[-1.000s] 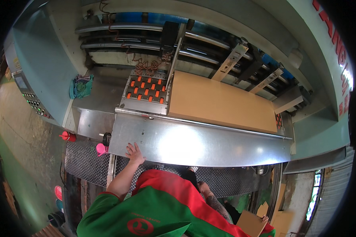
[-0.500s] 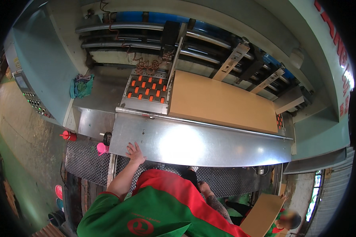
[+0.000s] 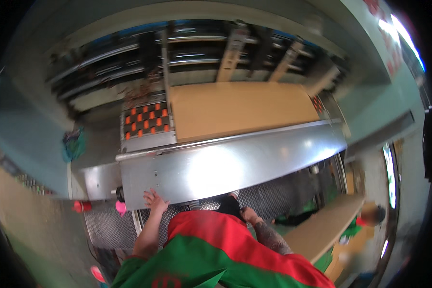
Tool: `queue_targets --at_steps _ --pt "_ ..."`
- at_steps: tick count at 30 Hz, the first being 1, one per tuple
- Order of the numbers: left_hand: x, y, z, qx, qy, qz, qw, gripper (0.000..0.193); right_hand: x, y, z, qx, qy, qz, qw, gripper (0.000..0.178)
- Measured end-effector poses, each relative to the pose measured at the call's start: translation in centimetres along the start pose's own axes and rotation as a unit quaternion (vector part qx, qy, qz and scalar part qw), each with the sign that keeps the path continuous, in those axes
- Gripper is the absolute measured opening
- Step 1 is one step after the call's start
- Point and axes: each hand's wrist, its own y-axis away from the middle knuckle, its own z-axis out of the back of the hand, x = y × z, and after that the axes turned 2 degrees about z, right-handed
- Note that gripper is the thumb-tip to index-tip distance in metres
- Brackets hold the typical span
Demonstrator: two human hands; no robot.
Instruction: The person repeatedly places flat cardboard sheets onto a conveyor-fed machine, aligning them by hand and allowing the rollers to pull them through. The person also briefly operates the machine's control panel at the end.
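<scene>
My left hand [image 3: 156, 200] rests on the near left edge of a shiny metal table [image 3: 278, 151], fingers spread and nothing in its grip. Low beside my dark-trousered leg hangs my right hand [image 3: 248, 214], its fingers curled in with no object showing; motion softens its outline. Behind the table's front rail lies a brown cardboard stack [image 3: 245, 108] with a flat top, inside the machine. A metal side guide [image 3: 166, 81] stands along its left side.
Orange rollers [image 3: 146, 120] sit left of the stack. A pink cup-like thing [image 3: 120, 207] and a red one [image 3: 82, 206] are by the table's left end. At right, a person [image 3: 353, 228] is beside a large cardboard sheet [image 3: 329, 223]. Patterned metal plate [image 3: 269, 192] covers the floor.
My view has turned to the right, so the machine appears shifted left and tilted. My left hand stays on the table edge. The cardboard sheet beside the other person shows at a different angle.
</scene>
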Motion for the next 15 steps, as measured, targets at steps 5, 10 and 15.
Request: queue_targets --at_steps 5,10,15 --pt "0.2 -0.4 -0.2 -0.015 -0.054 -0.010 0.998 0.136 -0.1 1.9 -0.6 -0.033 -0.070 -0.043 0.996 0.046" --pt "-2.0 0.2 -0.6 -0.101 0.028 -0.230 0.968 0.119 -0.8 4.6 -1.9 -0.063 -0.154 -0.109 0.980 0.047" --pt "-11.6 4.4 0.3 0.020 0.206 -0.451 0.868 0.106 -1.8 7.5 -3.9 -0.067 -0.171 -0.131 0.974 0.047"
